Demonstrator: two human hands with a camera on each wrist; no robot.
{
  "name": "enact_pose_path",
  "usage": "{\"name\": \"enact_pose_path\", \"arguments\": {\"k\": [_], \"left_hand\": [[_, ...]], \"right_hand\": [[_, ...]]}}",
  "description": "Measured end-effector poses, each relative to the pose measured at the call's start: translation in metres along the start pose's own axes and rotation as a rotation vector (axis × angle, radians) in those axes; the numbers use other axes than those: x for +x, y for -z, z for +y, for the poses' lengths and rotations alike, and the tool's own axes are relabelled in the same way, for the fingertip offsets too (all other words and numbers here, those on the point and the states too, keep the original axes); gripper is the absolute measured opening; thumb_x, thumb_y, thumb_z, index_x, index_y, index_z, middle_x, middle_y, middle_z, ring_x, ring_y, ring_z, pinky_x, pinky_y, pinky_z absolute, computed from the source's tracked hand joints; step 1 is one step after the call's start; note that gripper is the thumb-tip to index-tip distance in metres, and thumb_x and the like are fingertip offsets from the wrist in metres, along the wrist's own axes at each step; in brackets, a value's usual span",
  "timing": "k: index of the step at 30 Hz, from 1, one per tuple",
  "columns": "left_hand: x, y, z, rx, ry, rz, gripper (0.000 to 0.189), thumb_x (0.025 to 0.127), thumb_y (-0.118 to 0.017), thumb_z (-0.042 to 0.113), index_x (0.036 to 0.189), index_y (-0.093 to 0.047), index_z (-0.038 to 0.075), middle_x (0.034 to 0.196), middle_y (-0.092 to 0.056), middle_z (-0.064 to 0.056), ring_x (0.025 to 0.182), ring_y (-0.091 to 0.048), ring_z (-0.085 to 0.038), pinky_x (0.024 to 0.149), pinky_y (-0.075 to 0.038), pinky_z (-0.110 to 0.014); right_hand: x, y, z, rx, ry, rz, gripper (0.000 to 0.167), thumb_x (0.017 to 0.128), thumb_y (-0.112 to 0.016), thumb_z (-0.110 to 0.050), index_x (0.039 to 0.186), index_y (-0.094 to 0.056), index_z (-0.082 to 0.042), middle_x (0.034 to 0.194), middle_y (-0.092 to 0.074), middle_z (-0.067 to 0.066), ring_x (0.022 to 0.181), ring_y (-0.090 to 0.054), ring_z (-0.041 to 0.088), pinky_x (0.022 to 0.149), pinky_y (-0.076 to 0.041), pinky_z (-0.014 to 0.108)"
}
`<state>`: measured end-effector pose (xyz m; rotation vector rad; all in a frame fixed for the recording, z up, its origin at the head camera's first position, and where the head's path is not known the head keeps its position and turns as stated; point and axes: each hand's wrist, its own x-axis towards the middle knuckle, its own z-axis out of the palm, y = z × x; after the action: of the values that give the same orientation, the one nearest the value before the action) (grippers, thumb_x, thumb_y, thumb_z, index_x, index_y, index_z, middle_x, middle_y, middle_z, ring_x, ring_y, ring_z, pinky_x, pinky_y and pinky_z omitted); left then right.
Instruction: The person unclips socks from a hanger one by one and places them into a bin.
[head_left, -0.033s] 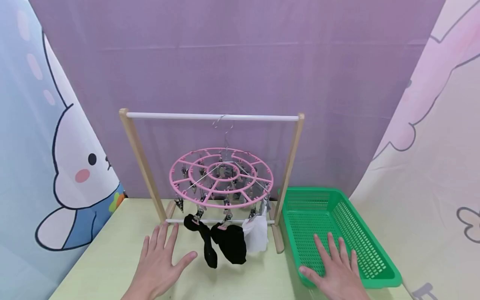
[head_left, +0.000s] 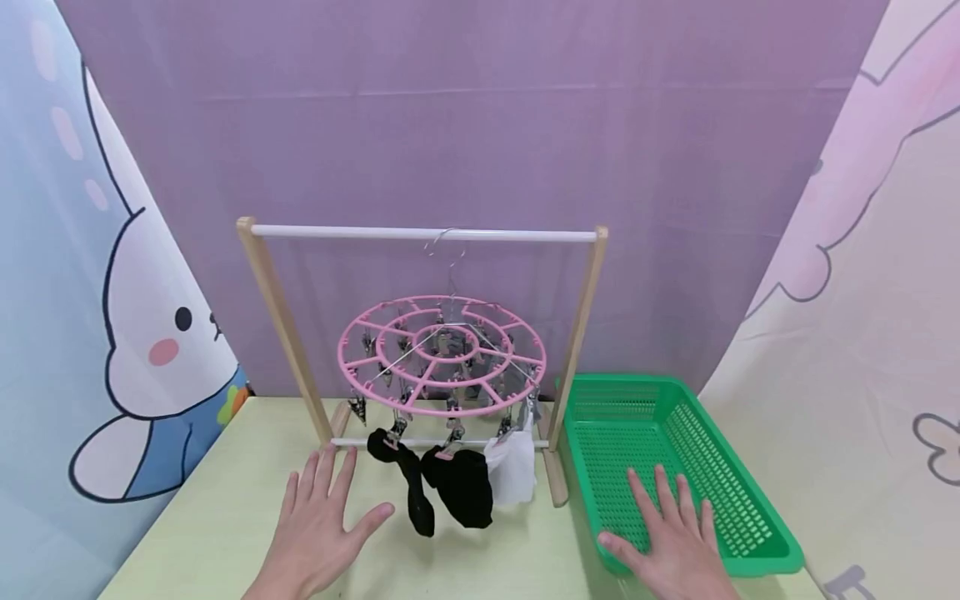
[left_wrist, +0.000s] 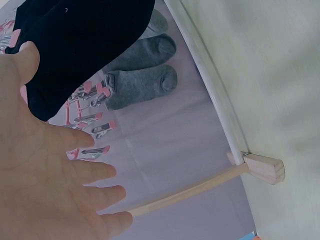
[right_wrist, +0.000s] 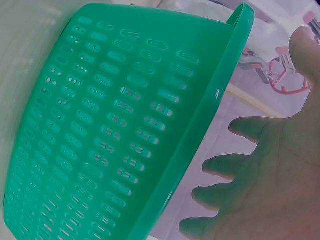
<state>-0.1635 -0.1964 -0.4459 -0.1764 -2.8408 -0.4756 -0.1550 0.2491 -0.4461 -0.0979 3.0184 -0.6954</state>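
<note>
A round pink clip hanger [head_left: 442, 411] hangs by its metal hook from the white bar of a wooden rack [head_left: 281, 325]. Clipped along its front are a narrow black sock [head_left: 417, 492], a wider black sock [head_left: 461, 490] and a white sock [head_left: 512, 471]. Grey socks [left_wrist: 142, 86] hang farther back in the left wrist view. My left hand [head_left: 311, 529], fingers spread, hovers left of the black socks and holds nothing. Fingers also spread, my right hand [head_left: 675, 542] is over the near end of a green basket [head_left: 750, 483], with nothing in its grip.
The rack stands on a pale yellow table [head_left: 202, 517], with the basket to its right. A purple curtain [head_left: 480, 125] hangs behind. Printed cloths with cartoon figures flank both sides. Several unused clips [head_left: 358, 408] dangle from the hanger's left side.
</note>
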Motion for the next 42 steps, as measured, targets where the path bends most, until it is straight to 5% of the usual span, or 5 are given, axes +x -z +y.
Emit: {"name": "enact_pose_path", "arguments": {"k": [13,20,26,37,42], "left_hand": [[0.004,0.009,0.008,0.033,-0.076,0.096,0.085,0.096,-0.055,0.064,0.150,-0.045,0.000,0.154,-0.038,-0.031,0.142,-0.032,-0.050,0.112,-0.030,-0.068],[0.010,0.017,0.012,-0.103,-0.196,0.351,0.051,0.090,-0.077,0.031,0.124,-0.065,-0.005,0.125,-0.065,-0.022,0.119,-0.058,-0.044,0.094,-0.051,-0.060],[0.019,0.019,0.015,-0.214,-0.279,0.491,0.040,0.083,-0.081,0.017,0.118,-0.067,0.002,0.115,-0.068,-0.013,0.110,-0.062,-0.033,0.086,-0.055,-0.053],[0.037,0.023,0.030,-0.366,-0.343,0.520,0.047,0.084,-0.081,0.013,0.127,-0.065,0.004,0.123,-0.069,-0.011,0.111,-0.064,-0.032,0.091,-0.049,-0.050],[0.043,0.024,0.036,-0.437,-0.342,0.482,0.042,0.086,-0.080,0.014,0.125,-0.067,0.004,0.121,-0.071,-0.008,0.106,-0.068,-0.027,0.087,-0.053,-0.042]], "right_hand": [[-0.002,-0.004,-0.007,0.005,0.080,0.105,0.094,0.091,-0.065,-0.061,0.160,-0.030,-0.007,0.163,-0.007,0.034,0.146,0.002,0.059,0.110,0.005,0.079],[-0.009,-0.011,-0.021,-0.036,0.130,0.199,0.092,0.091,-0.063,-0.063,0.159,-0.032,-0.008,0.163,-0.014,0.032,0.147,-0.006,0.058,0.115,0.002,0.073],[-0.010,-0.012,-0.036,-0.052,0.160,0.251,0.089,0.093,-0.063,-0.061,0.157,-0.037,-0.006,0.159,-0.025,0.033,0.146,-0.015,0.056,0.114,-0.013,0.074],[-0.008,-0.013,-0.057,0.199,0.186,0.373,0.069,0.096,-0.069,-0.044,0.150,-0.047,-0.007,0.152,-0.046,0.021,0.137,-0.043,0.047,0.100,-0.041,0.071],[-0.008,-0.017,-0.063,0.358,0.220,0.483,0.047,0.097,-0.071,-0.025,0.139,-0.059,-0.009,0.137,-0.063,0.010,0.125,-0.058,0.036,0.100,-0.049,0.051]]}}
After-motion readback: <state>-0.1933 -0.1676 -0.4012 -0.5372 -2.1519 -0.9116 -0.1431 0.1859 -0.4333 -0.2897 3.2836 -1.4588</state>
